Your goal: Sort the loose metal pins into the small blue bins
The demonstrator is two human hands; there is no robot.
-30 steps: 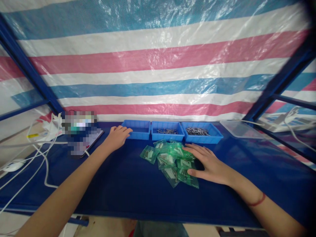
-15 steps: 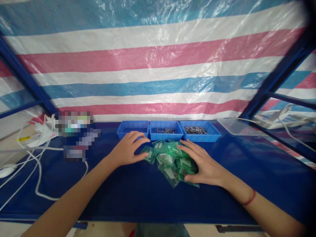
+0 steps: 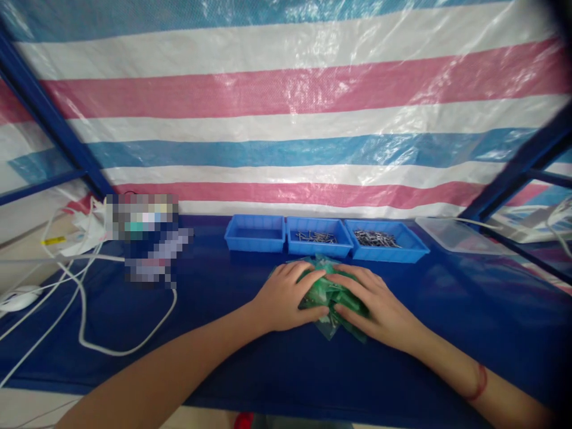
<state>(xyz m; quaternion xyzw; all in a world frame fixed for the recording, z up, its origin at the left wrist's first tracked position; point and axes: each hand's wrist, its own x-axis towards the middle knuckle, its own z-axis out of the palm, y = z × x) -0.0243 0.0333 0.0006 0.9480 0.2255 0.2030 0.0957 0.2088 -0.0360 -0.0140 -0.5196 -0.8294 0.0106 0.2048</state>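
Observation:
A heap of small green see-through plastic bags lies on the blue table, pressed together between my two hands. Earlier the bags show small white pieces and metal screws or nails inside; now my fingers cover much of them. My left hand is cupped over the heap's left side, fingers curled onto the bags. From the right, my right hand grips the other side the same way. The fingertips of both hands almost meet over the heap.
Behind the heap stand three blue bins: an empty one, one with some metal fasteners, and a fuller one. A clear plastic lid lies at right. White cables and a mouse occupy the left.
My left hand has moved right onto the bags, and both hands have closed in on the heap, squeezing it narrower. The view has shifted slightly left.

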